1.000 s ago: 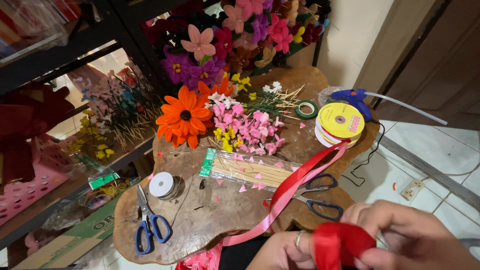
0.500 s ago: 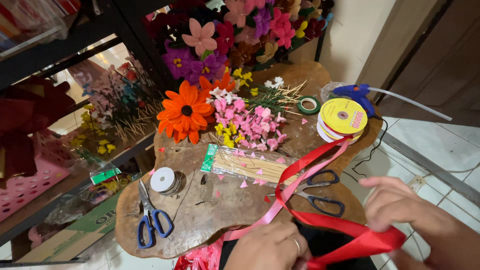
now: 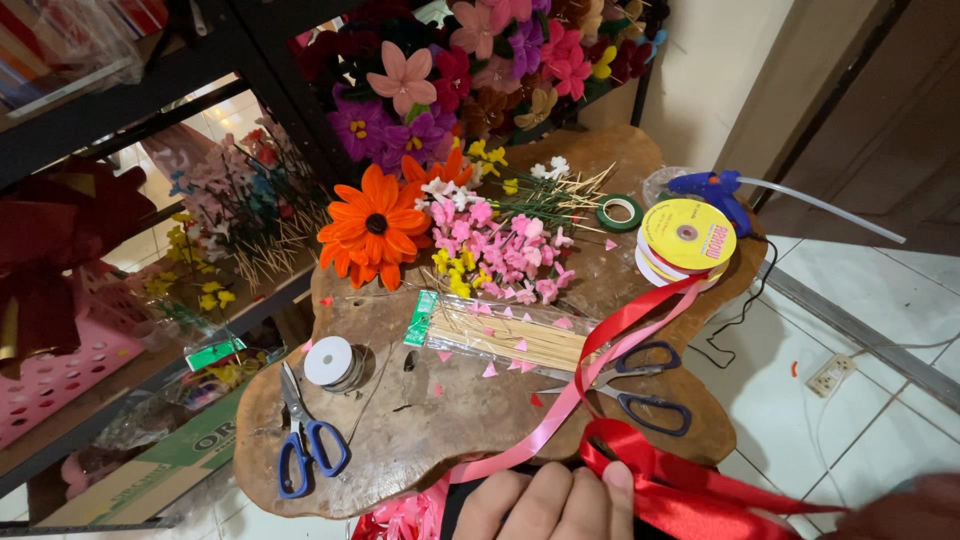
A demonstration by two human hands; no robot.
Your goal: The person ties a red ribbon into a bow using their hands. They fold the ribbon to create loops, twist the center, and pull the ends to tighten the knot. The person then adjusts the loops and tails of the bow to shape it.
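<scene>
- The bunched-up red ribbon (image 3: 690, 495) from a second ago is now pulled out into long flat strands along the near edge of the table (image 3: 400, 440).
- Right hand (image 3: 900, 510) has slid way off to the right corner, blurry.
- Left hand (image 3: 550, 505) moved in, fingertips pinning the ribbon.

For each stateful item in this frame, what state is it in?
Left hand: fingers curled, pinching the shiny red ribbon.
Right hand: blurred at frame edge, at the ribbon's far end; grip unclear.
Shiny red ribbon: unspooled, stretched between the hands.
Yellow-capped ribbon spools: stacked, red and pink tails trailing.
Blue-handled scissors: closed, lying flat.
Dark-handled scissors: closed, under the ribbons.
Blue glue gun: lying down, stick loaded.
</scene>
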